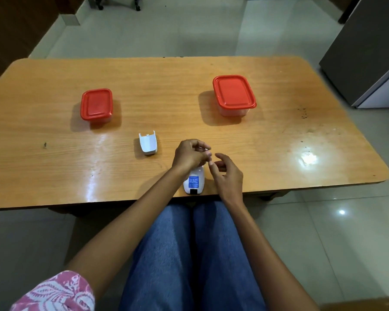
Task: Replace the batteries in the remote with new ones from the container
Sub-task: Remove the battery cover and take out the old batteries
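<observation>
A white remote (194,182) lies face down at the table's near edge, blue label up, its far end hidden under my hands. My left hand (190,154) hovers over that far end with fingers curled, pinching a small light object (205,149) that looks like a battery. My right hand (226,170) sits just to the right of the remote, fingers loosely curled, holding nothing I can see. The white battery cover (148,142) lies apart on the table, to the left. Two red-lidded containers stand farther back, a small one (96,104) at left and a larger one (233,93) at right, both closed.
The wooden table (54,171) spans the view, with bare wood between the containers and dark specks near its right side. A grey cabinet (368,52) stands on the floor at far right. My knees in blue jeans are under the near edge.
</observation>
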